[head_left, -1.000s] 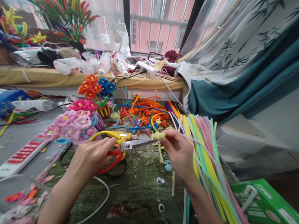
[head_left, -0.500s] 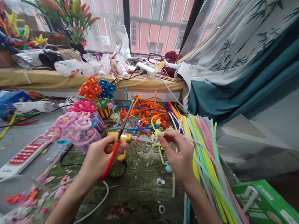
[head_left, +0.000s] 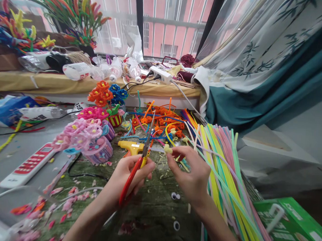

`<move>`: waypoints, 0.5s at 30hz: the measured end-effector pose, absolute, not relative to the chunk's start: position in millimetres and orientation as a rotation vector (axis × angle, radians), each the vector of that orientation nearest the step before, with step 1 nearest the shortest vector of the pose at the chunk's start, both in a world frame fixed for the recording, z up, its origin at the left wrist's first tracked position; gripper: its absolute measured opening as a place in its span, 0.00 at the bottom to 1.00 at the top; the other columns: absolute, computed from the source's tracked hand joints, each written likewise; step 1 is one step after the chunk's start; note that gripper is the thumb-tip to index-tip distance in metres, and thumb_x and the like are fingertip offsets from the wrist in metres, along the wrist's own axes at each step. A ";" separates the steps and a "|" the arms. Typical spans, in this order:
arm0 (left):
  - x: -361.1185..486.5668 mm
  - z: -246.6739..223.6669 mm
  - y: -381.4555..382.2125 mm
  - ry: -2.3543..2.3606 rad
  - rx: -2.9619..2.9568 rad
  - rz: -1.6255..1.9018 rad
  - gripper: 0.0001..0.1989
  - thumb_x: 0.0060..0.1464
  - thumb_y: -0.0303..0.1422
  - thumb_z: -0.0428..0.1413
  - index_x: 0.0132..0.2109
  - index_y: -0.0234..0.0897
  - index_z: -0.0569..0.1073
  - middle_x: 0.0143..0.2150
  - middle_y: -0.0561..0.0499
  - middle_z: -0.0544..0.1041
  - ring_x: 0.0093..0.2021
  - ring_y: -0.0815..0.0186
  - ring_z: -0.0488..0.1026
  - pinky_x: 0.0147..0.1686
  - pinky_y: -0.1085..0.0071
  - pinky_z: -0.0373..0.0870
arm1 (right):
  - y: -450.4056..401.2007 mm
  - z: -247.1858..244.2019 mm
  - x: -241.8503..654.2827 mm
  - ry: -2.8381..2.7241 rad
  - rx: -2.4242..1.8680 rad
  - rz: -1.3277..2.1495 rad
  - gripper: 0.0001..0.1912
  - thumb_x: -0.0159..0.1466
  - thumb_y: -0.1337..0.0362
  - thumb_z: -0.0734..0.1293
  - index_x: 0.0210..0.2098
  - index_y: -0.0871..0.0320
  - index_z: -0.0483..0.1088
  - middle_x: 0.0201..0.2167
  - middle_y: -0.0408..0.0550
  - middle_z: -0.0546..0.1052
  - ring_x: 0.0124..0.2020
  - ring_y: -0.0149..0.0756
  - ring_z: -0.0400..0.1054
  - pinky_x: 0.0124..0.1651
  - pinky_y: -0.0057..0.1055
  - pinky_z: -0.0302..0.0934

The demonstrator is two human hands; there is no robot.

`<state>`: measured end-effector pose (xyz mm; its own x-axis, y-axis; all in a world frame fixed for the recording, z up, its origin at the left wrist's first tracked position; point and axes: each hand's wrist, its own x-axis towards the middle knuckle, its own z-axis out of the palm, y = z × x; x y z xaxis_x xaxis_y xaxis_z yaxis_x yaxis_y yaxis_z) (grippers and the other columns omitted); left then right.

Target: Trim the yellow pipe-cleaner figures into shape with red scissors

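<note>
My left hand (head_left: pixel 137 172) is closed around red-handled scissors (head_left: pixel 130 179), whose blades point up and away from me and look nearly together. A small pale-yellow fuzzy piece (head_left: pixel 167 148), like trimmed pipe cleaner, is pinched between the thumb and fingertips of my right hand (head_left: pixel 189 171). The blades are just left of that piece, apart from it. Behind my left hand lies a yellow glue gun (head_left: pixel 130 146). Pale fluff clippings are scattered beneath the right fingertips. Googly eyes (head_left: pixel 176 226) rest on the dark green tabletop (head_left: pixel 151 212) between my forearms.
Long pastel pipe cleaners (head_left: pixel 223 155) lie bundled at right, beside a green box (head_left: pixel 292 222). Fuzzy flower pots (head_left: pixel 98 149) stand at left near a white-and-red power strip (head_left: pixel 28 166). Orange fuzzy pieces (head_left: pixel 163 115) are heaped at the back. Plastic bottles (head_left: pixel 75 71) line the sill.
My left hand has moved right with the scissors, bringing them closer to my right hand. The pinched yellow piece has shifted slightly left and down. The whole view has turned a little.
</note>
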<state>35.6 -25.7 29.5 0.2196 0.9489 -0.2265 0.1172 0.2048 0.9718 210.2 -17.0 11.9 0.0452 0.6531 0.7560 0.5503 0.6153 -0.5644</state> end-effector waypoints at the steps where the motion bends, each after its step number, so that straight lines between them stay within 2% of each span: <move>1: 35.2 29.6 -25.8 1.187 1.223 0.833 0.19 0.52 0.48 0.60 0.27 0.37 0.70 0.11 0.62 0.58 0.12 0.76 0.52 0.13 0.78 0.46 | -17.6 11.9 210.3 -1.621 -1.012 0.087 0.04 0.64 0.70 0.68 0.38 0.55 0.71 0.30 0.45 0.78 0.31 0.34 0.73 0.35 0.31 0.67; 4: 34.7 28.9 -25.4 1.142 1.247 0.820 0.17 0.51 0.45 0.62 0.27 0.36 0.70 0.12 0.63 0.59 0.13 0.77 0.52 0.13 0.79 0.46 | -20.1 12.1 210.4 -1.633 -0.997 0.064 0.05 0.64 0.70 0.69 0.38 0.54 0.72 0.31 0.45 0.79 0.32 0.36 0.74 0.37 0.32 0.69; 11: 40.2 27.7 -29.4 1.086 1.267 0.782 0.20 0.53 0.49 0.59 0.26 0.37 0.71 0.12 0.62 0.57 0.13 0.76 0.51 0.13 0.78 0.46 | -26.0 15.3 209.6 -1.667 -0.882 -0.071 0.13 0.61 0.73 0.71 0.43 0.51 0.71 0.33 0.45 0.81 0.33 0.37 0.76 0.38 0.33 0.70; 15: 37.3 27.8 -29.3 1.033 1.329 0.785 0.21 0.57 0.48 0.56 0.24 0.37 0.71 0.12 0.61 0.57 0.13 0.76 0.51 0.15 0.77 0.45 | -27.9 16.9 209.8 -1.603 -0.884 0.155 0.12 0.62 0.69 0.70 0.44 0.50 0.72 0.34 0.44 0.80 0.33 0.36 0.74 0.36 0.34 0.70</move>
<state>37.3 -29.3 27.8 0.3740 0.9158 -0.1462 0.1053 0.1147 0.9878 209.8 -27.9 16.9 0.0289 0.6119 0.7904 0.4488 0.6986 -0.5573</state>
